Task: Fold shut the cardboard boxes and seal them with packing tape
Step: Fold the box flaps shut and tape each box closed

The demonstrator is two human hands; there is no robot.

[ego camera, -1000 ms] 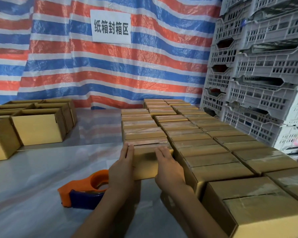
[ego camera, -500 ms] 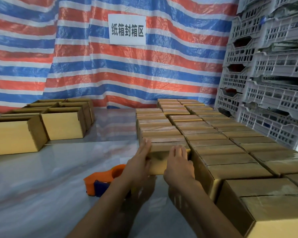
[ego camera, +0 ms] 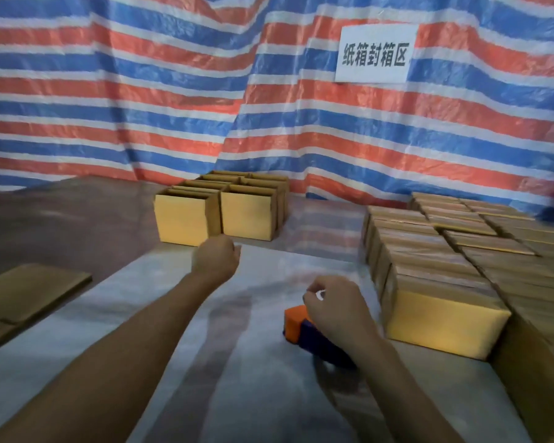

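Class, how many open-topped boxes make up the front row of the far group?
2. The left box and the right box stand side by side beyond the left hand; more open boxes behind them are partly hidden.

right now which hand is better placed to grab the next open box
Left. The left hand is out just short of the open boxes and holds nothing; the right hand holds the tape gun, nearer the sealed boxes.
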